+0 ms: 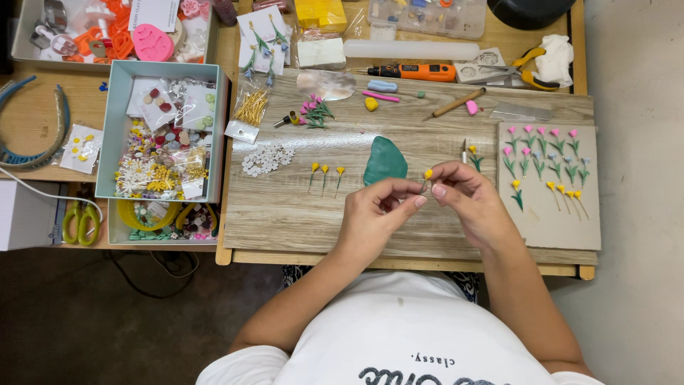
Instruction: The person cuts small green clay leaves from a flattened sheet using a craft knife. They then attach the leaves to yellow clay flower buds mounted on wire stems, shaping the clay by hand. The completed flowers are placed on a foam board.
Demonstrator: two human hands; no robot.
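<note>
Fingers point(412, 191) of both hands pinch a tiny yellow flower point(427, 174) together.

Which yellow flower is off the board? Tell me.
The yellow flower pinched between the left hand and right hand; the three yellow flowers by the green clay lie flat.

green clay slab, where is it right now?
In the head view, the green clay slab lies mid-board, just above the left hand, right of three small yellow flowers.
</note>
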